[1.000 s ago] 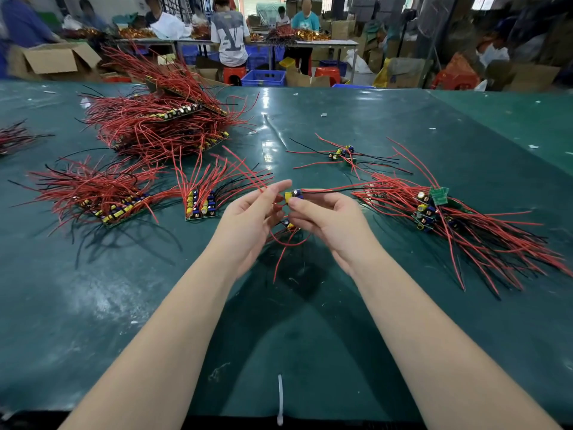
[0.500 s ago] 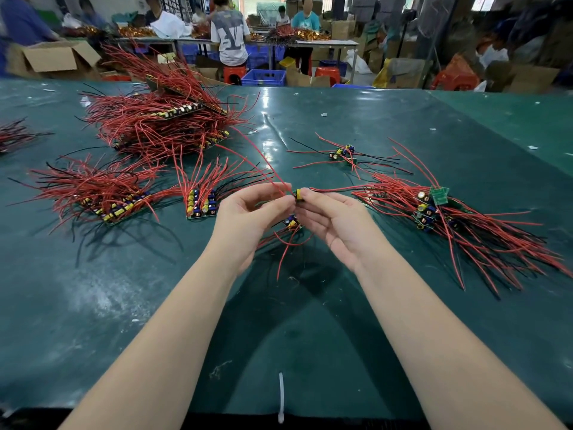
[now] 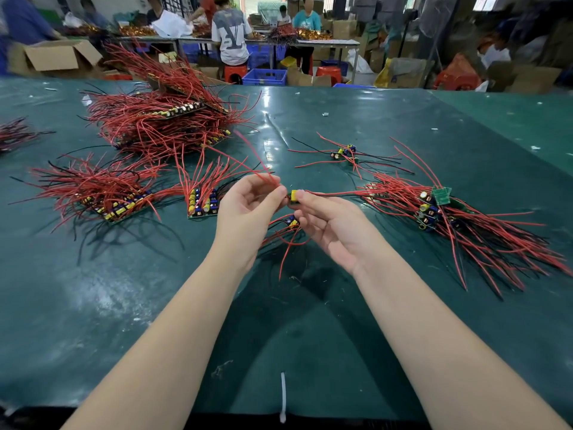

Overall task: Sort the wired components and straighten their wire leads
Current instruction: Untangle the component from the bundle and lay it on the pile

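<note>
A small circuit board (image 3: 294,196) carrying a yellow part was held above the green bench (image 3: 310,321), red leads trailing both ways. The right hand (image 3: 336,226) pinched the board; the left hand (image 3: 246,209) pinched what seemed one red lead (image 3: 263,169).

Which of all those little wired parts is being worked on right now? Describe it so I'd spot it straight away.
Start at the green table, at its middle between the red-wire piles. Where the left hand and right hand meet sits a small yellow-topped component. Unlike the others, it is lifted off the table, pinched by the right hand, while the left pinches its red lead.
</note>
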A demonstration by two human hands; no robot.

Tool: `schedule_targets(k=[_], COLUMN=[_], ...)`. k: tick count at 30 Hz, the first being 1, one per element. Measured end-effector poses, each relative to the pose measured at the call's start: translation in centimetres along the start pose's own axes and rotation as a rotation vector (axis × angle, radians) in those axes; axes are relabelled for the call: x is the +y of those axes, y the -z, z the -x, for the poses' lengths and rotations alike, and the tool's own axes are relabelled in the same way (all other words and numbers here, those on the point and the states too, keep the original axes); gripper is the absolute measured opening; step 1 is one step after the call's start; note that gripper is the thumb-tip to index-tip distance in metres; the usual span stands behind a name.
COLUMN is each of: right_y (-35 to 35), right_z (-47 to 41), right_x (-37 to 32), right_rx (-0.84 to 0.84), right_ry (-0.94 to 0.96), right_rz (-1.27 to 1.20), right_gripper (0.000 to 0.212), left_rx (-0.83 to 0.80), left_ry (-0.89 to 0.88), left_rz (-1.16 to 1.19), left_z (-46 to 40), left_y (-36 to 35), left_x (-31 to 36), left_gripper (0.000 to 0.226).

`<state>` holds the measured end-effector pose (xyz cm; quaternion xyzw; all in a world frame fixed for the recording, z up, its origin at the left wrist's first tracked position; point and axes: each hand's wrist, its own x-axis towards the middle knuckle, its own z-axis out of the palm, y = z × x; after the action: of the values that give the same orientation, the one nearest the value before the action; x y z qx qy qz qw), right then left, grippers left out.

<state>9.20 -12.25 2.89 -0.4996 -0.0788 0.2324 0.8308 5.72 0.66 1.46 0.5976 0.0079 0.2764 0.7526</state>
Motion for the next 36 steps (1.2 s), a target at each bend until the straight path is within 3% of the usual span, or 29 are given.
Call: schedule_targets(k=[6, 12, 21, 25, 36], right_y=[-0.4, -0.5, -0.4, -0.5, -0.5], right_z=[0.2, 0.1, 0.3, 0.4, 0.4], right_x=[0.1, 0.2, 0.1, -0.1, 0.1], right_rx=[0.083, 0.069, -0.045, -0.039, 0.068], right_ry=[-0.047, -0.102, -0.084, -0.032, 0.074], right_rz=[-0.082, -0.136, -0.108, -0.066, -0.012], right_gripper=[0.005, 0.026, 0.006, 0.008, 0.015], left_rx=[0.034, 0.024, -0.004, -0.039, -0.011], left_ry=[0.016, -0.116, 0.204, 0.321, 0.248], left_rz=[0.047, -0.13, 0.309, 0.287, 0.216], left_z=[0.1, 0.3, 0.1, 0.3, 0.5], left_y=[-0.2, -0.1, 0.2, 0.1, -0.1], left_x=[0.2, 0.6, 1.2, 1.2, 1.2], left_gripper=[0.026, 0.032, 0.029, 0.013, 0.014])
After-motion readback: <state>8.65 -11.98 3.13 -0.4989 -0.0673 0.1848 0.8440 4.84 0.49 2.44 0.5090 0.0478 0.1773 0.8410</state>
